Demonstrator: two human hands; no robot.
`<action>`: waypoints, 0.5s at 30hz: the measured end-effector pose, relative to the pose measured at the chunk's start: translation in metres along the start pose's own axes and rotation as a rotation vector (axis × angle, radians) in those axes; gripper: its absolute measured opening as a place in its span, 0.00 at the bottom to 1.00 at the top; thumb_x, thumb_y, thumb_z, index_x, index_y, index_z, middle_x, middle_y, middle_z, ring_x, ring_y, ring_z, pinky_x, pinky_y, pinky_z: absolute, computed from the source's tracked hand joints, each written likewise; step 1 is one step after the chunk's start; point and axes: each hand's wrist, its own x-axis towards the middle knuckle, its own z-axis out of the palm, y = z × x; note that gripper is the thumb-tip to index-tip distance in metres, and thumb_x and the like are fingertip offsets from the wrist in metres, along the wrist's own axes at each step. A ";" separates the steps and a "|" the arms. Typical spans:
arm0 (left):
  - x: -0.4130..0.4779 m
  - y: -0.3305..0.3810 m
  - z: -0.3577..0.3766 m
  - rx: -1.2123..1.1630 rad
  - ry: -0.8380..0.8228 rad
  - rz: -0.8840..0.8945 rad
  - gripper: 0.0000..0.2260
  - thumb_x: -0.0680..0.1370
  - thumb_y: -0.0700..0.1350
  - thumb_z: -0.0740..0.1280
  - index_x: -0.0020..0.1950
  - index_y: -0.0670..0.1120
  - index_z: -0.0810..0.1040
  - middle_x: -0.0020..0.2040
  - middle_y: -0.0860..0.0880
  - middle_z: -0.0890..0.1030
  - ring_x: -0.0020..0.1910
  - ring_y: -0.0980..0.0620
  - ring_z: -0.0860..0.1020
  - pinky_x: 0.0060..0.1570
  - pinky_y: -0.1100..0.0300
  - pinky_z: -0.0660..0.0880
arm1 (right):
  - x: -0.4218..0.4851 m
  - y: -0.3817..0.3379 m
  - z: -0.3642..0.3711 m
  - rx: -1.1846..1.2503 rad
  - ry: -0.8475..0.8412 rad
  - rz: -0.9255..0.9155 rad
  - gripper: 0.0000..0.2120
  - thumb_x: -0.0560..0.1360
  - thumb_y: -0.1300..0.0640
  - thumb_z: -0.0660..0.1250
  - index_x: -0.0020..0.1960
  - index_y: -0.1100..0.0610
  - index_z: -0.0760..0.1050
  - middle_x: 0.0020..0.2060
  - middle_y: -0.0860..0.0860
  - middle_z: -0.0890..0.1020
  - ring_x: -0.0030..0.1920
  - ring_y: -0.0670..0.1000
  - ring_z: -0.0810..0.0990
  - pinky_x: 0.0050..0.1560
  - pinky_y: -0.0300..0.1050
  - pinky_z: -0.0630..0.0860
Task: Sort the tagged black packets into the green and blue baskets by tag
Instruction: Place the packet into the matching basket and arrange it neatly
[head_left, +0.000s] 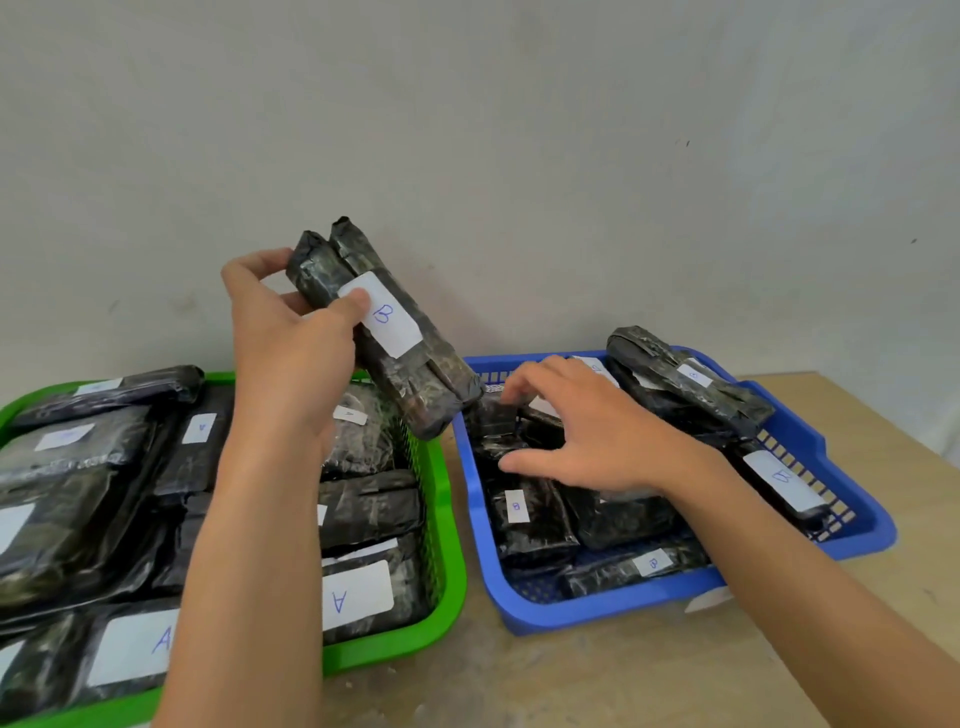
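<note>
My left hand (291, 353) grips a long black packet (410, 374) with a white tag marked B, held tilted in the air above the gap between the two baskets. The green basket (441, 525) at the left is full of black packets tagged A (363, 592). At the right, the blue basket (519, 608) holds several black packets tagged B (524, 514). Over the blue basket my right hand (587, 441) hovers with fingers spread and loosely bent, touching the packets below it and holding nothing.
Both baskets stand on a light wooden table (571, 686) against a pale wall (519, 130). One packet (685, 384) lies propped on the blue basket's far rim. A white slip (709, 600) peeks out under the blue basket's front edge.
</note>
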 end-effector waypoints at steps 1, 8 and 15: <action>0.000 0.000 0.001 0.000 -0.009 -0.005 0.21 0.77 0.36 0.71 0.61 0.55 0.68 0.48 0.50 0.82 0.45 0.51 0.86 0.53 0.38 0.82 | 0.004 0.002 -0.003 0.008 -0.020 0.000 0.32 0.70 0.37 0.76 0.70 0.39 0.66 0.68 0.42 0.70 0.70 0.48 0.66 0.72 0.53 0.69; -0.004 0.000 0.006 0.006 -0.045 -0.029 0.22 0.78 0.35 0.71 0.65 0.53 0.67 0.48 0.49 0.82 0.39 0.57 0.86 0.50 0.41 0.84 | 0.035 -0.002 0.016 -0.267 -0.088 -0.128 0.30 0.71 0.48 0.74 0.70 0.47 0.67 0.51 0.47 0.75 0.57 0.57 0.78 0.49 0.52 0.74; -0.005 0.003 0.005 0.012 -0.037 -0.039 0.22 0.78 0.35 0.71 0.65 0.53 0.67 0.47 0.50 0.81 0.38 0.57 0.85 0.49 0.42 0.84 | 0.022 0.005 -0.017 0.140 0.282 -0.002 0.30 0.62 0.42 0.69 0.65 0.42 0.77 0.49 0.43 0.85 0.44 0.41 0.81 0.48 0.35 0.76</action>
